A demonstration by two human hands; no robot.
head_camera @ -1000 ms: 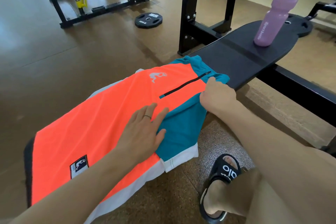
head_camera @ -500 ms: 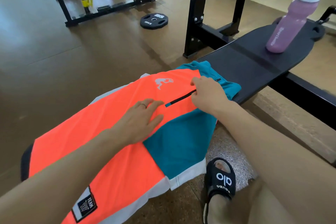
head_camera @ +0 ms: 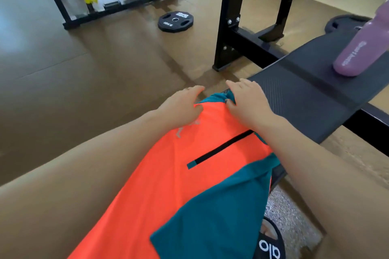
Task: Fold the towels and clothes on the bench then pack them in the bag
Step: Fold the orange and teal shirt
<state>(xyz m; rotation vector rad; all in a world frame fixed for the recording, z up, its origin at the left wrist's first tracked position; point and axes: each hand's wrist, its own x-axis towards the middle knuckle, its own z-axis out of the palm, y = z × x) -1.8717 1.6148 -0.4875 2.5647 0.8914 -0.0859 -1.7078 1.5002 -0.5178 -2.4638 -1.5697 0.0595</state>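
An orange and teal sports jersey [head_camera: 174, 187] with a black zip lies spread along the black bench [head_camera: 305, 99]. My left hand [head_camera: 181, 107] rests at the jersey's far left corner, fingers curled over its edge. My right hand [head_camera: 248, 101] sits at the far right corner by the teal collar, fingers bent onto the cloth. Both hands seem to grip the far end of the jersey. No bag or towel is in view.
A pink water bottle [head_camera: 362, 46] stands on the bench at the right. A black 10 kg weight plate [head_camera: 175, 21] lies on the brown floor, beside black rack posts [head_camera: 229, 17]. My sandalled foot [head_camera: 269, 242] is under the bench's near side.
Both hands slid from the middle of the jersey up to its far end. The view came closer and lower over the bench.
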